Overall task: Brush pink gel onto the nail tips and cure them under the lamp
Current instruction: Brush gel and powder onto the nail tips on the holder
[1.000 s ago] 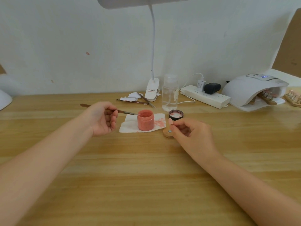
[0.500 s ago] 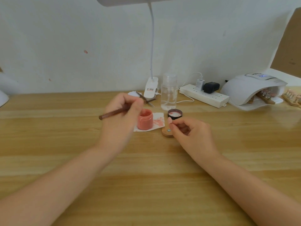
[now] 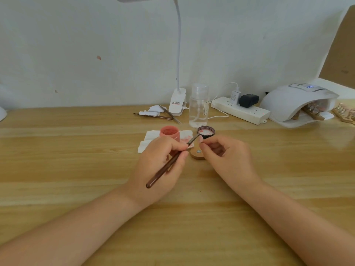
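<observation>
The left hand [image 3: 159, 166] pinches the brush [image 3: 172, 162] — its long handle slants up and right, tip just left of the pink nail tip [image 3: 200, 139] pinched by the right hand [image 3: 228, 160] above the wooden stand [image 3: 196, 154] on the desk [image 3: 76, 150] — gel jar [image 3: 170, 132] just behind.

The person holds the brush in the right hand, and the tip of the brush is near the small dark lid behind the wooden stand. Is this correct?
Not quite. The head view shows the brush held in the left hand, not the right. The right hand pinches something small above the wooden stand. The rest holds: the brush tip is near the small dark lid behind the stand.
</observation>
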A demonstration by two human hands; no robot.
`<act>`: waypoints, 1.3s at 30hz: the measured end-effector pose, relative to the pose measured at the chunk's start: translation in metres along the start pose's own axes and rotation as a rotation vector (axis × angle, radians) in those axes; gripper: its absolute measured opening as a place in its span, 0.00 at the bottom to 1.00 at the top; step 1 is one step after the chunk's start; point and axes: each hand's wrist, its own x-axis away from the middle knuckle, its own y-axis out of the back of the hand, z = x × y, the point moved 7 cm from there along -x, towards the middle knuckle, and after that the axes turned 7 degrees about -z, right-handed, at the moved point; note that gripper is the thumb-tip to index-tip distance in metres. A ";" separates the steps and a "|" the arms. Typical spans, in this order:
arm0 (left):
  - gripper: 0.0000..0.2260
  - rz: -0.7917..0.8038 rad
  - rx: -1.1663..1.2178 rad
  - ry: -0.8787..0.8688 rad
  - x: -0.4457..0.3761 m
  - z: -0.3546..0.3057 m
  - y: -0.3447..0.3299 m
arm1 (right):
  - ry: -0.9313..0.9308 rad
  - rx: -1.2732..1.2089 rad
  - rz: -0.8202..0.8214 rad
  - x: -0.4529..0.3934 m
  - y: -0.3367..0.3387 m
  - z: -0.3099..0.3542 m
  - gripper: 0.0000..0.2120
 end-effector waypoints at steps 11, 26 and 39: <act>0.09 0.013 0.008 -0.047 0.001 -0.002 -0.001 | 0.000 0.012 -0.001 0.001 0.001 0.003 0.03; 0.07 0.008 0.071 0.048 0.002 0.003 0.000 | -0.010 0.004 0.002 0.001 0.001 0.002 0.02; 0.05 -0.034 0.069 0.010 0.003 0.001 0.003 | -0.028 0.014 0.012 0.001 0.002 0.002 0.01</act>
